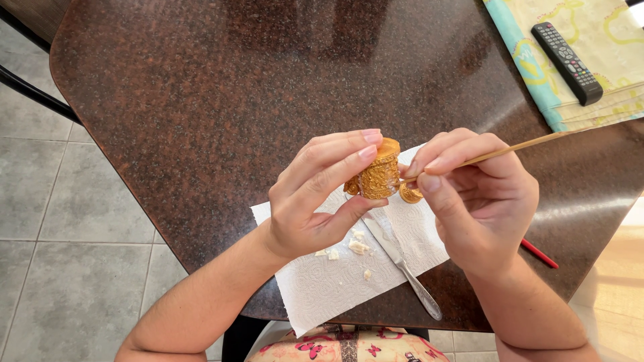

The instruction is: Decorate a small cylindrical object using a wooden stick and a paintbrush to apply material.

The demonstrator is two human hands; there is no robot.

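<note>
Nearest, at six o'clock, showing a patch of flowered cloth (349, 345) below the table edge. Just above it, lying across the dark speckled table (201, 80), a white paper towel (322, 281) carrying a few pale crumbs (357, 247) and a butter knife (402, 265), blade pointing toward eleven o'clock and handle toward five. Over the towel, at the centre, hovering a left hand (315, 201), fingers and thumb clamped on a small golden jar (380, 173) with raised patterning, thumb pressing from below and fingertips resting on top. Just beside it at three o'clock, working a right hand (479, 201), fingers pinched together on a thin wooden stick (510, 150), its tip touching the side of the jar and its far end slanting off toward two o'clock. Showing a small golden piece (410, 194) between jar and right hand; whether held or resting, cannot tell. Peeking out at four o'clock by the right wrist, a red pencil (539, 254). Farthest, at one o'clock, lying on a folded yellow and turquoise cloth (537, 74), a black remote control (567, 64). Beyond the table at nine o'clock, spreading grey floor tiles (60, 201).
</note>
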